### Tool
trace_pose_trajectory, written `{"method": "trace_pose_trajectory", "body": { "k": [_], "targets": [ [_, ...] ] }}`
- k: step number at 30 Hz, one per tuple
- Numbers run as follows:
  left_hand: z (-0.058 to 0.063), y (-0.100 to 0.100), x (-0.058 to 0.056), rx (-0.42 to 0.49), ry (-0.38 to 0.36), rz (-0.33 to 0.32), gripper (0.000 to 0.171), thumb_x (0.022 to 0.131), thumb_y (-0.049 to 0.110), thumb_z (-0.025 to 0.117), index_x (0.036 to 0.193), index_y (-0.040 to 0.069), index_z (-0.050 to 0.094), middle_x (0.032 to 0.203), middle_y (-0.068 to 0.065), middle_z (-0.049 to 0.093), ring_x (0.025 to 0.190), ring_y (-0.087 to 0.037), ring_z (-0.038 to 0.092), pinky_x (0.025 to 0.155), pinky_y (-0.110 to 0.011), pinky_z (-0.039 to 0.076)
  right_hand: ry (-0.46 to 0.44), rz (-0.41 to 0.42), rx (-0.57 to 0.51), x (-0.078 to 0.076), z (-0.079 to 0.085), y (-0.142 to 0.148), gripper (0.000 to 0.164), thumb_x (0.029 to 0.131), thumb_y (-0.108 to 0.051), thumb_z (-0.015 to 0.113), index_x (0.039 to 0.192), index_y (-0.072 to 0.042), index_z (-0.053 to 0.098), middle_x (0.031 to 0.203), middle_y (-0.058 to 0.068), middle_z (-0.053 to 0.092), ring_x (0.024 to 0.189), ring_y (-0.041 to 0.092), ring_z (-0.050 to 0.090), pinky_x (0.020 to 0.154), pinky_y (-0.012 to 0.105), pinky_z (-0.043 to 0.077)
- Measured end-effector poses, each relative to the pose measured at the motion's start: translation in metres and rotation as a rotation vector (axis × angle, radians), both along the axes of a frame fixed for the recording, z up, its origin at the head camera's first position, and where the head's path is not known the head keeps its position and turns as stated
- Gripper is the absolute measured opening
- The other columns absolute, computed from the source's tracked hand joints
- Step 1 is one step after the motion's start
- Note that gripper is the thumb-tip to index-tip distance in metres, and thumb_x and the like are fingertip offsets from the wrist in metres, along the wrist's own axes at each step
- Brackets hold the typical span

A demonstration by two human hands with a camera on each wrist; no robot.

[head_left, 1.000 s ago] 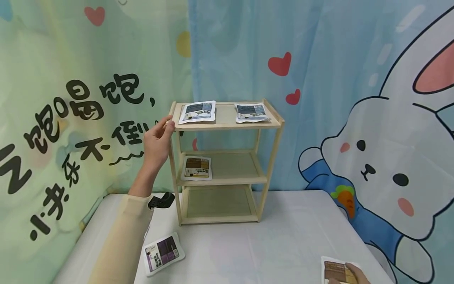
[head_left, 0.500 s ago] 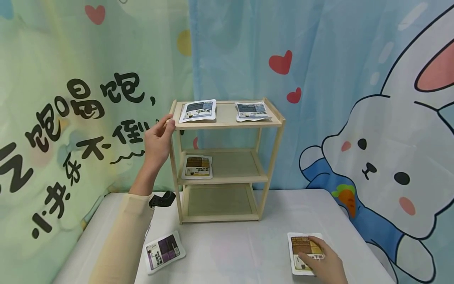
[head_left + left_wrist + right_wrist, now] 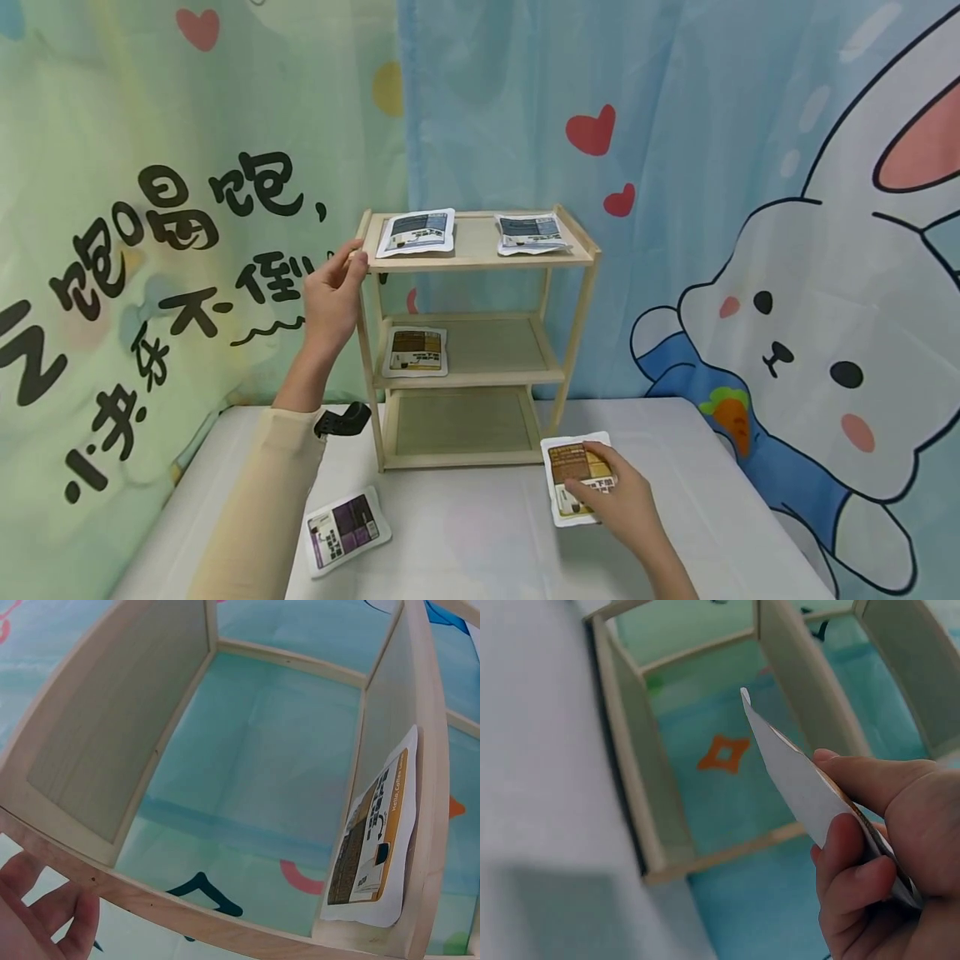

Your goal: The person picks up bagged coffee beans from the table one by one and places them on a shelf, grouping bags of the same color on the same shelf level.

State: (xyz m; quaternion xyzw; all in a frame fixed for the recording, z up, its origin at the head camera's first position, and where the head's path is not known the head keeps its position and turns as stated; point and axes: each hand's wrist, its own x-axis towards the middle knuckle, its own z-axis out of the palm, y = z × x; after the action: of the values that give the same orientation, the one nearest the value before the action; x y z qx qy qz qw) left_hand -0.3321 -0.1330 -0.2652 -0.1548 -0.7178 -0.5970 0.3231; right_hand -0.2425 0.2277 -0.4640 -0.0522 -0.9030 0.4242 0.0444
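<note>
My right hand (image 3: 626, 504) grips a white pouch with a brown and yellow label (image 3: 562, 467) by its right side, thumb on the front. In the right wrist view the pouch (image 3: 791, 769) appears nearly edge-on, fingers curled behind it, held off the table. My left hand (image 3: 333, 304) pinches the upper left front corner of a three-tier wooden shelf (image 3: 480, 267); the left wrist view has its fingertips on the wooden edge. Two blue-labelled pouches, one left (image 3: 417, 232) and one right (image 3: 531, 234), lie on the top tier. A brown-labelled pouch (image 3: 416, 352) lies at the left of the middle tier.
A purple-labelled pouch (image 3: 347, 531) lies on the white-covered table (image 3: 465, 533), in front of the shelf and beside my left sleeve (image 3: 258, 500). The bottom tier (image 3: 465, 423) sits just above the tabletop. Printed curtains (image 3: 487, 100) hang close behind the shelf.
My right hand has carried the brown and yellow pouch leftward and up from the lower right, close to the shelf's right front leg. The left hand stays at the shelf corner.
</note>
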Motion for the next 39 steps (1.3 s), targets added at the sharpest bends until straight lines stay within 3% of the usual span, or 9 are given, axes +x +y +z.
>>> {"method": "trace_pose_trajectory", "body": {
  "k": [12, 22, 29, 33, 39],
  "targets": [
    [-0.002, -0.001, 0.0, 0.01, 0.008, -0.002, 0.035, 0.101, 0.013, 0.052, 0.131, -0.005, 0.058, 0.126, -0.025, 0.059, 0.113, -0.032, 0.06, 0.095, -0.046, 0.045, 0.126, 0.085, -0.055, -0.021, 0.046, -0.03, 0.068, 0.083, -0.029, 0.079, 0.142, -0.013, 0.048, 0.141, 0.022, 0.046, 0.102, 0.031, 0.055, 0.07, 0.032, 0.048],
    [-0.001, 0.0, 0.001, 0.014, 0.012, -0.016, 0.035, 0.101, 0.013, 0.052, 0.131, -0.005, 0.058, 0.125, -0.025, 0.059, 0.114, -0.033, 0.059, 0.096, -0.046, 0.044, 0.166, 0.123, -0.137, -0.041, 0.081, -0.047, 0.068, 0.083, -0.029, 0.078, 0.142, -0.015, 0.047, 0.136, 0.02, 0.049, 0.093, 0.029, 0.058, 0.065, 0.03, 0.051],
    [-0.002, 0.001, 0.001, 0.016, 0.008, -0.02, 0.035, 0.101, 0.013, 0.052, 0.131, -0.005, 0.058, 0.126, -0.025, 0.059, 0.113, -0.032, 0.059, 0.096, -0.045, 0.045, 0.169, 0.185, -0.179, -0.064, 0.107, -0.06, 0.067, 0.085, -0.029, 0.076, 0.144, -0.016, 0.047, 0.127, 0.017, 0.052, 0.085, 0.026, 0.06, 0.064, 0.033, 0.051],
    [-0.002, 0.001, 0.001, 0.014, 0.004, -0.013, 0.035, 0.101, 0.012, 0.052, 0.131, -0.005, 0.058, 0.125, -0.025, 0.06, 0.113, -0.032, 0.06, 0.094, -0.042, 0.046, 0.18, 0.214, -0.161, -0.08, 0.12, -0.065, 0.065, 0.086, -0.031, 0.075, 0.143, -0.015, 0.047, 0.132, 0.015, 0.051, 0.1, 0.029, 0.057, 0.074, 0.039, 0.05],
    [0.0, 0.001, 0.001, 0.019, 0.006, -0.015, 0.035, 0.101, 0.013, 0.051, 0.13, -0.006, 0.058, 0.126, -0.026, 0.058, 0.113, -0.032, 0.059, 0.095, -0.043, 0.045, 0.178, 0.241, -0.145, -0.099, 0.136, -0.075, 0.064, 0.087, -0.031, 0.073, 0.143, -0.014, 0.047, 0.149, 0.011, 0.039, 0.131, 0.034, 0.039, 0.093, 0.052, 0.042]
  ]
}}
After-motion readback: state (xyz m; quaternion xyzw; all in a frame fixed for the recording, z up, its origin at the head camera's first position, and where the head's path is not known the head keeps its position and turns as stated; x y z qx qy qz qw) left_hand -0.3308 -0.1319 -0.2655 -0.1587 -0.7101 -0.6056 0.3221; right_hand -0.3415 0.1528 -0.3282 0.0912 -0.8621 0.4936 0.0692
